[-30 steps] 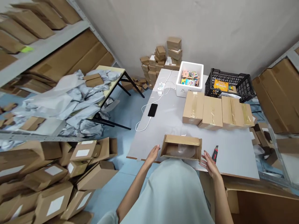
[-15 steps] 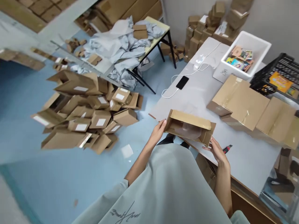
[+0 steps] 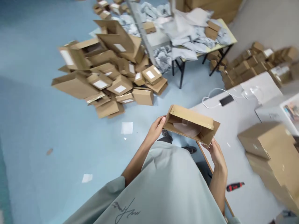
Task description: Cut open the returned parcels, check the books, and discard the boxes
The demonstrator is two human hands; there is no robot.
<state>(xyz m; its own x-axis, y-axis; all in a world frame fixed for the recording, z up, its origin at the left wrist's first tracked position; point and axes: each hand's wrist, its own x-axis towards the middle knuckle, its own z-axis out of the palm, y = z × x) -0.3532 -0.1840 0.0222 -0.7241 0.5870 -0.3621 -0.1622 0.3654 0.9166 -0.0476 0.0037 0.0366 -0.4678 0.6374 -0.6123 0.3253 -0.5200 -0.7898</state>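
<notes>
An open cardboard box is held in front of my body, its opening turned up toward me. Some pale, see-through material shows inside it. My left hand grips the box's left end, thumb on the edge. At the lower right corner, my right hand holds the box with its fingers partly hidden under it. On the white table to the right lies a red and black box cutter, apart from my right hand.
Many cardboard boxes are piled on the blue floor ahead left. A table with grey packaging bags stands beyond. A phone on a white cable, closed cartons and a white foam box are on the white table. Paper scraps lie on the floor.
My view and body have turned left, so the floor pile sits more centrally and the table has shifted right. The box stays between both hands, now over the floor beside the table edge.
</notes>
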